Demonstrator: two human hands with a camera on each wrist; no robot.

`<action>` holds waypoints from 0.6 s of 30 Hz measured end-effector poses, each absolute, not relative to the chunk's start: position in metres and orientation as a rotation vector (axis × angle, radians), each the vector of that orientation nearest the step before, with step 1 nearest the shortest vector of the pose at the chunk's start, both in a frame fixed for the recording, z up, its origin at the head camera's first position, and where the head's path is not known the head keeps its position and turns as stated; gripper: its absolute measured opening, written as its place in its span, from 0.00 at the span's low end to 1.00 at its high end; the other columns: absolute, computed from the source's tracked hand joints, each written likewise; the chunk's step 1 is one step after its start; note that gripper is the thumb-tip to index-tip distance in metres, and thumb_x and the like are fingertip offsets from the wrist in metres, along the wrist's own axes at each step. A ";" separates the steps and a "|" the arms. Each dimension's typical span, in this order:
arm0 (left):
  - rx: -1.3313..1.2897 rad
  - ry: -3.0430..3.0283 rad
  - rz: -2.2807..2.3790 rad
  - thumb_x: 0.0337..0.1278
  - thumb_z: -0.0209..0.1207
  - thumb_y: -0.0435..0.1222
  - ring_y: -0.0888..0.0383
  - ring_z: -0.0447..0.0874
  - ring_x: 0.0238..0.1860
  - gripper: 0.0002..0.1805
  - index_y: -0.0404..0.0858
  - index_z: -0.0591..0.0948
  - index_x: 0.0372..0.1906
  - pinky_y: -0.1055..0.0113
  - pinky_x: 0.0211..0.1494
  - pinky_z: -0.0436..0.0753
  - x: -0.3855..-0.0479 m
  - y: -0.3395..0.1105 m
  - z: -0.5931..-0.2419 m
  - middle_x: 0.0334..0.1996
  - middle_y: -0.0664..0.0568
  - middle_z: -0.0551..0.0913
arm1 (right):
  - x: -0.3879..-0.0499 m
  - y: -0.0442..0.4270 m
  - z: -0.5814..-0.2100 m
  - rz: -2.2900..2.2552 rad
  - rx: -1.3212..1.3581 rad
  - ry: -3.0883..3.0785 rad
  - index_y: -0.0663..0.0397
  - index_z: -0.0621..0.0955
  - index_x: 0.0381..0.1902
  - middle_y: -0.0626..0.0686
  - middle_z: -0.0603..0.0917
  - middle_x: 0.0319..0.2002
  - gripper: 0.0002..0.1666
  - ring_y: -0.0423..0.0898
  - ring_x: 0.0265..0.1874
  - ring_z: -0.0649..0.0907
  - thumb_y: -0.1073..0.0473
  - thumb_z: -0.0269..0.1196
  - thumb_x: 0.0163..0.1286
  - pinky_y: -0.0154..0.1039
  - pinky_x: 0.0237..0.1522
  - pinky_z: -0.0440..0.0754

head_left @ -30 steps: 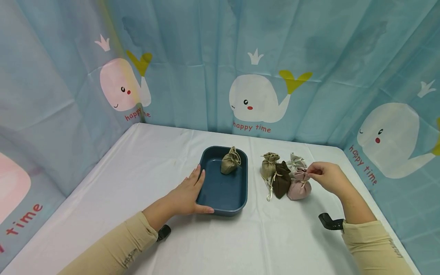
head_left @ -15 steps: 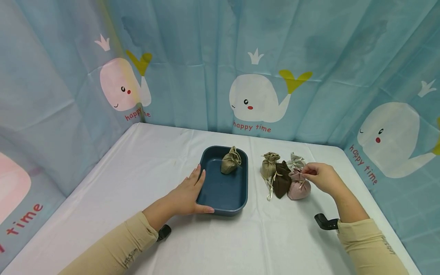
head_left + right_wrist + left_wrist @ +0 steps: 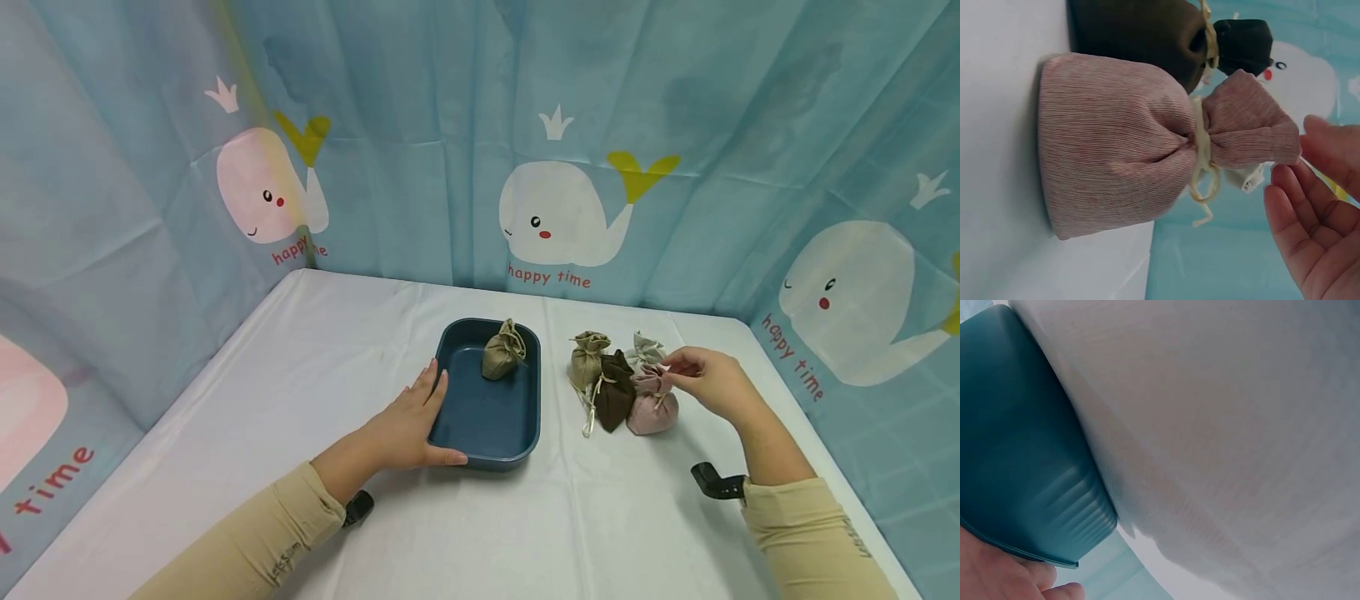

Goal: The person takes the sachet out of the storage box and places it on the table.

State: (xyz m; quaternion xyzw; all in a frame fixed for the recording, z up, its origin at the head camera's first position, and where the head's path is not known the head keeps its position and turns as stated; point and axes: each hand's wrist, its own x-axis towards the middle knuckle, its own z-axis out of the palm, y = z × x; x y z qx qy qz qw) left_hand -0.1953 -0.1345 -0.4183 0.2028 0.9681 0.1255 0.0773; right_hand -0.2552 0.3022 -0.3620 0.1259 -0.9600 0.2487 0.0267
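In the head view my left hand [image 3: 405,425] rests along the left side of a dark blue plastic bin [image 3: 487,425], fingers extended and thumb at its front rim. An olive drawstring pouch [image 3: 502,352] sits upright in the bin's far right part. My right hand [image 3: 712,383] pinches the gathered top edge of a pink drawstring pouch [image 3: 652,412] between thumb and fingers. This pink pouch stands upright on the table, its cream cord tied in a bow, as the right wrist view shows. The bin's outer wall [image 3: 1022,444] fills the left of the left wrist view.
Beside the pink pouch stand a dark brown pouch [image 3: 617,396], a tan pouch [image 3: 588,360] with a hanging cord, and a partly hidden pale grey pouch [image 3: 647,350]. A white cloth [image 3: 360,333] covers the table. Blue whale-print curtains [image 3: 420,167] enclose the far sides.
My right hand shifts slightly left, then back a little to the right, staying at the pink pouch's top, which bends slightly with it. My left hand and the bin keep their place.
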 end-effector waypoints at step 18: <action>0.611 2.905 0.374 0.32 0.50 0.76 0.50 0.31 0.71 0.68 0.38 0.35 0.71 0.50 0.68 0.51 -0.194 -0.134 -0.416 0.71 0.44 0.27 | -0.256 0.293 -0.346 0.802 0.367 -2.887 0.59 0.81 0.41 0.56 0.83 0.35 0.12 0.51 0.36 0.81 0.57 0.60 0.64 0.47 0.35 0.79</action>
